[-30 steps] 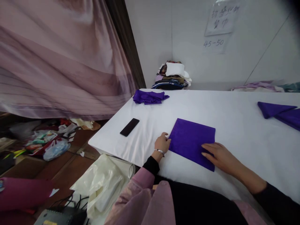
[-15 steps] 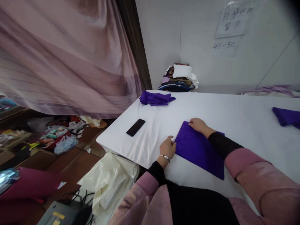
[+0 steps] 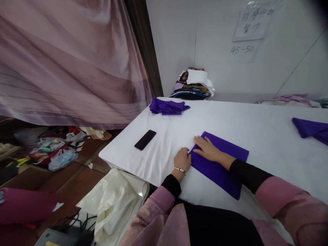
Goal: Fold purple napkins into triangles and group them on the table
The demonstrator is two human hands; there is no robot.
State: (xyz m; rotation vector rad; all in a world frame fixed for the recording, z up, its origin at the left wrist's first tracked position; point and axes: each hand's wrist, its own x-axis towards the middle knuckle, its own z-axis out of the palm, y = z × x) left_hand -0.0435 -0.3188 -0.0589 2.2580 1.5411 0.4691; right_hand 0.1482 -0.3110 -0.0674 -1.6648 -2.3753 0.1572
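Observation:
A purple cloth napkin (image 3: 222, 169), folded into a flat rectangle, lies at a slant on the white-covered table in front of me. My right hand (image 3: 207, 149) rests palm down across its left end, fingers stretched out and partly past the edge. At the napkin's near left corner, my left hand (image 3: 182, 159) has its fingers curled in and its thumb against the edge, seemingly pinching the corner. A crumpled purple cloth (image 3: 167, 106) lies at the table's back left corner. Another folded purple cloth (image 3: 311, 129) is at the far right, partly cut off.
A black phone (image 3: 145, 139) lies on the white tablecloth (image 3: 256, 126) to the left. Folded clothes (image 3: 193, 85) are stacked behind the table. A pink curtain (image 3: 77, 61) hangs at left, and a cream plastic bag (image 3: 110, 201) sits below the table's left edge.
My right hand has gone from gripping the napkin's far edge to lying flat near its left edge. The left hand stays at the corner. The view has shifted slightly.

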